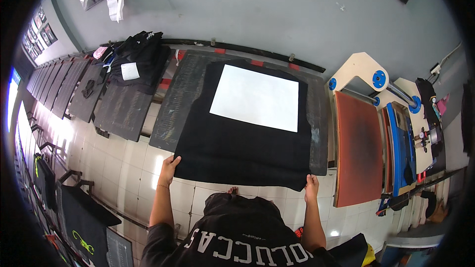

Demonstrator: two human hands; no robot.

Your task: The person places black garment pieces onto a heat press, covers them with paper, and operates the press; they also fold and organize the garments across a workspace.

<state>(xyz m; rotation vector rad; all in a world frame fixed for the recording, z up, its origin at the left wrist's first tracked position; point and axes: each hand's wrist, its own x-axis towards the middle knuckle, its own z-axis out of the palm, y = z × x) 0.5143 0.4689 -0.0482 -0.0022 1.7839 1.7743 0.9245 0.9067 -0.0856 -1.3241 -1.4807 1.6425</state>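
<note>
A black T-shirt [242, 148] lies spread over a dark grey board [170, 104], its near edge hanging past the board's front. On its upper part rests a white rectangular sheet [255, 98], slightly askew. My left hand [169, 166] pinches the shirt's near left corner. At the near right corner, my right hand [311, 188] grips the same edge. Between the two hands the fabric is drawn fairly straight. The shirt's far end lies partly under the sheet.
Right of the board stands a press-like machine with a reddish-brown flat plate [359, 151] and blue-capped rollers [379, 80]. Folded black garments [138, 64] with a small white paper [130, 71] lie on the left boards. More boards with black shirts [81, 217] line the lower left.
</note>
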